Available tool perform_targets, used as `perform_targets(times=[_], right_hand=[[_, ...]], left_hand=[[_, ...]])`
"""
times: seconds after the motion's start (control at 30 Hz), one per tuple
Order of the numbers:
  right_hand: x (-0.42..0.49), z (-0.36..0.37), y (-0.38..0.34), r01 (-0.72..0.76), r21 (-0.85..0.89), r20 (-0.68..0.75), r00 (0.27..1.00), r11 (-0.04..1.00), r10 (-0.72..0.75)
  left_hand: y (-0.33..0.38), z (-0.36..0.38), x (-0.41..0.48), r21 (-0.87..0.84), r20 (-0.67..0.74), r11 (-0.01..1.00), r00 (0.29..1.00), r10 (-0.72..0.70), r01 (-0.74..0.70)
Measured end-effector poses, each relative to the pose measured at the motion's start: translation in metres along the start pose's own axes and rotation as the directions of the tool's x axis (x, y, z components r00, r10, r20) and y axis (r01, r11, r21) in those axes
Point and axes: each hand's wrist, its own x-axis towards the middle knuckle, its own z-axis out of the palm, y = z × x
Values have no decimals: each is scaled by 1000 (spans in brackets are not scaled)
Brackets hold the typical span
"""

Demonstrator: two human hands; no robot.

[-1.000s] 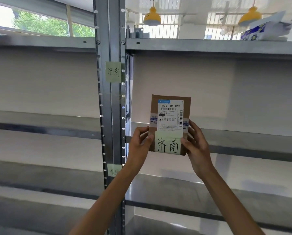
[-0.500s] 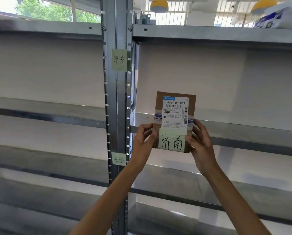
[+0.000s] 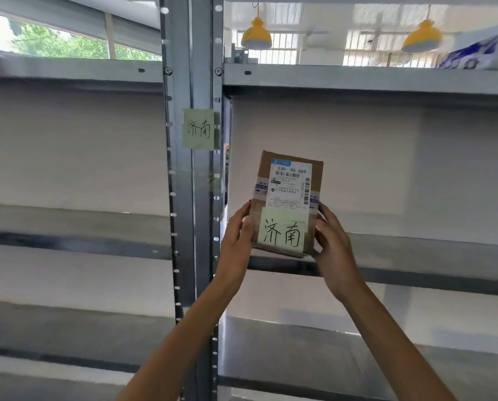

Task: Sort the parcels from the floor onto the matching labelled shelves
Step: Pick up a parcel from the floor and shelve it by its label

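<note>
Item: parcel (image 3: 288, 198), cardboard, upright, with a note (image 3: 282, 234) reading 济南 on its face.
Position: just right of the upright post (image 3: 194, 198), whose label (image 3: 199, 129) reads the same.
Grip: left hand (image 3: 237, 241) and right hand (image 3: 333, 247) clamped on its lower sides.
Change: carried forward since a second ago; its bottom edge is now at the shelf (image 3: 415, 250) lip, seemingly touching.
Status: labels match, placement apparently under way.

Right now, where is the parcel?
In the head view the parcel is right of centre, held upright between the left hand and the right hand at the shelf edge, below and right of the post's note.
</note>
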Motion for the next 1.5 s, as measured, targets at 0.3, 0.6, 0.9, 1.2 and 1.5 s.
perform_targets(times=[0.3,0.6,0.9,1.2,1.5], right_hand=[[39,31,19,-62,-173,-92,995,983,46],[44,31,52,-184,-161,-267,954,970,137],[48,38,71,-150,-217,-301,950,965,80],[51,37,83,-106,-367,-237,971,924,17],[24,20,76,-16,-476,-229,968,879,-107]], left_hand=[[-20,-19,44,-3,-6,990,990,-138,138],[-47,-19,52,57,110,983,977,-182,176],[-64,-19,61,62,161,969,955,-247,240],[-73,-18,66,50,182,964,946,-267,262],[-60,-11,38,234,40,971,998,44,-52]])
